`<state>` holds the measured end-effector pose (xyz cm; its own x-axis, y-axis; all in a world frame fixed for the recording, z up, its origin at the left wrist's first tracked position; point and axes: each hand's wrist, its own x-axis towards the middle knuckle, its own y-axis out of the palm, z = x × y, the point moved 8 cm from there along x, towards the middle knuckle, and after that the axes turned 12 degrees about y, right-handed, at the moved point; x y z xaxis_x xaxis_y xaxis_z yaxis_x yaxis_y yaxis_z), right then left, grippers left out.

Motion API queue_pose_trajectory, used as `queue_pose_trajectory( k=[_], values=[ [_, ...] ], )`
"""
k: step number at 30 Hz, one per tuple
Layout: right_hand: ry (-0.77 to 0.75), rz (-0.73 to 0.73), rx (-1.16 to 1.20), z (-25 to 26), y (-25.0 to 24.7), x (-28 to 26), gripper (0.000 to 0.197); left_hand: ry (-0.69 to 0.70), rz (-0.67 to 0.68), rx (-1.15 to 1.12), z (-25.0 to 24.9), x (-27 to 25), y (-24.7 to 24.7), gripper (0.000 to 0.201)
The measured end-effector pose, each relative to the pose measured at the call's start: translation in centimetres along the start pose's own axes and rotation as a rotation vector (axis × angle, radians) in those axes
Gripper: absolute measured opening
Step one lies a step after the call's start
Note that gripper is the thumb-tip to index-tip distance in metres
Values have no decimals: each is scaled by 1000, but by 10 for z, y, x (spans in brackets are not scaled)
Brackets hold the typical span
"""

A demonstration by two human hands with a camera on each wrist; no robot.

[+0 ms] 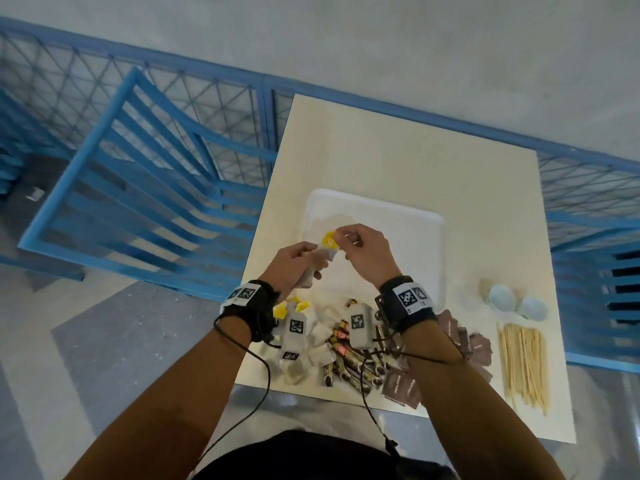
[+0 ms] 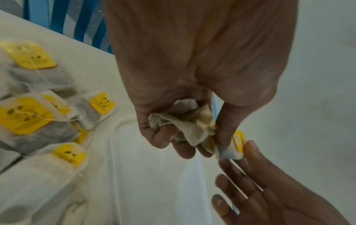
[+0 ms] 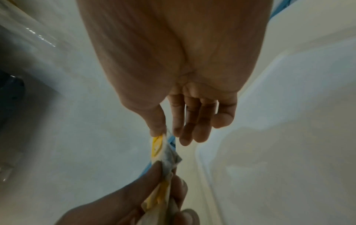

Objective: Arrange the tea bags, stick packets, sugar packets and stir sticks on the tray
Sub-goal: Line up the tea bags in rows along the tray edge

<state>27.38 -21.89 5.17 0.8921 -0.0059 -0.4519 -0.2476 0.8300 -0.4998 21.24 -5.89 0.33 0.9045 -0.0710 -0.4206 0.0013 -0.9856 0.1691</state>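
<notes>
Four kinds of supplies lie on the cream desk [image 1: 398, 161], near its front edge, while the white tray [image 1: 408, 223] beyond them looks bare. Loose tea bags [image 1: 311, 337], stick packets [image 1: 349, 358], sugar packets [image 1: 460, 337] and stir sticks [image 1: 523, 365] wait there. Above the tray, the left hand [image 1: 294, 268] clutches a bunch of tea bags [image 2: 185, 124]; the right hand [image 1: 367, 251] pinches the yellow tag [image 1: 329, 241] of one, remaining fingers loose. Next move, I judge: draw that bag free and lay it flat.
</notes>
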Motion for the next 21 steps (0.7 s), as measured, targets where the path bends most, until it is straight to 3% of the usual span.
queue_pose_trajectory(
  k=[3, 6, 12, 17, 21],
  values=[
    [45, 24, 49, -14, 4, 12, 19, 30, -99, -2, -4, 12, 0, 24],
    [12, 30, 76, -15, 6, 18, 10, 48, -176, -20, -6, 19, 1, 25],
    [2, 23, 17, -6, 8, 45, 3, 37, -212, -18, -2, 32, -6, 28],
    [39, -20, 5, -4, 13, 92, 4, -34, -262, -2, 9, 43, -26, 10],
    [106, -18, -54, -5, 26, 129, 6, -92, -269, 0, 19, 48, -41, 11]
  ],
)
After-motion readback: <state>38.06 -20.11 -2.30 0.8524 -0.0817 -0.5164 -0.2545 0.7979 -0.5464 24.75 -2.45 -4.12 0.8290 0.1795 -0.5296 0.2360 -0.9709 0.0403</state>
